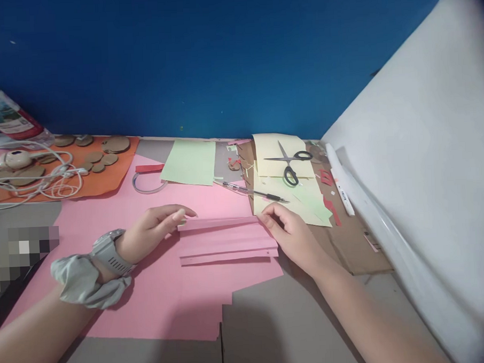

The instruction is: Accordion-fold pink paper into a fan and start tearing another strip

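Note:
A pink paper strip with lengthwise pleats (228, 241) lies over a large pink sheet (151, 298). At its far left corner, my left hand (154, 231) pinches the folded edge between thumb and fingers. My right hand (286, 230) grips the far right corner in the same way, fingers curled. The strip's near edge stands slightly off the sheet and casts a thin shadow. Just beyond the strip lies a black-and-clear pen (255, 192). Black-handled scissors (289, 160), blades spread, rest on pale yellow paper (264, 148).
Light green paper (191, 162) and a roll of tape (149, 183) lie toward the back. Tangled white earphones (61, 170) and cardboard discs (116, 144) cover orange paper (113, 182) at left. A white marker (342, 193) lies right, beside a white panel (417, 142). A blue wall (204, 60) stands behind.

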Demonstrator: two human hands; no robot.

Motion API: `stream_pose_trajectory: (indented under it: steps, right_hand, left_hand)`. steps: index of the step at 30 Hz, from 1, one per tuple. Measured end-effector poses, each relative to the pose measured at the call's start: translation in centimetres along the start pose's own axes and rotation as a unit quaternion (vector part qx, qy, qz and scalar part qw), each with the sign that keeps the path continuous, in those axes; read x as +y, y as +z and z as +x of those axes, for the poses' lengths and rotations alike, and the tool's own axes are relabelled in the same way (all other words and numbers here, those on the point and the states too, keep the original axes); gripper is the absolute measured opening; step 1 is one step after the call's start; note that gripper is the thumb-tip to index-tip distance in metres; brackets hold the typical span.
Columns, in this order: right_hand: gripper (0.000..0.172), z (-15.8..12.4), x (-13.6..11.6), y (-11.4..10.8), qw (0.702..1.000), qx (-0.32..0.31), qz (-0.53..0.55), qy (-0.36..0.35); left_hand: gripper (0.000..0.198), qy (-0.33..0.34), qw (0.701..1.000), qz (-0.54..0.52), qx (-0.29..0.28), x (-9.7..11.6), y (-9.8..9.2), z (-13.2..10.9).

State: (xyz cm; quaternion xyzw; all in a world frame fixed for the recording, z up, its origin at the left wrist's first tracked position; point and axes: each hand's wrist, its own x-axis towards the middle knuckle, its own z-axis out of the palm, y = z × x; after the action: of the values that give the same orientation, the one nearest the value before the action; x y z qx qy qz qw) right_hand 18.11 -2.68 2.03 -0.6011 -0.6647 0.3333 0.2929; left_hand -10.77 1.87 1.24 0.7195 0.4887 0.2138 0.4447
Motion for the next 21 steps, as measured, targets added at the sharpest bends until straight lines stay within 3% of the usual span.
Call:
stream_pose_trajectory:
  steps: [3, 6, 10, 13, 21]
  right_hand:
    - [0.025, -0.02, 0.18, -0.18, 1.000, 0.008, -0.017, -0.018]
    - [0.022, -0.16, 0.21, -0.22, 0.998, 0.018, -0.037, -0.039]
    - [0.017, -0.31, 0.27, -0.05, 0.994, 0.033, -0.063, -0.084]
    - [0.016, -0.29, 0.45, 0.07, 0.991, 0.041, -0.078, -0.103]
    - [0.021, -0.03, 0.17, 0.16, 0.998, 0.037, -0.029, -0.044]
  left_hand:
    - [0.043, 0.005, 0.995, -0.088, -0.053, -0.11, 0.01, -0.20]
    - [0.055, 0.031, 0.988, -0.138, -0.055, 0.11, 0.18, -0.35]
    - [0.040, 0.000, 1.000, -0.018, -0.003, 0.58, 0.50, -0.28]
    - [0.032, 0.010, 1.000, 0.011, 0.007, 0.77, 0.57, -0.22]
    - [0.029, 0.029, 0.998, 0.046, 0.024, 0.61, 0.39, -0.13]
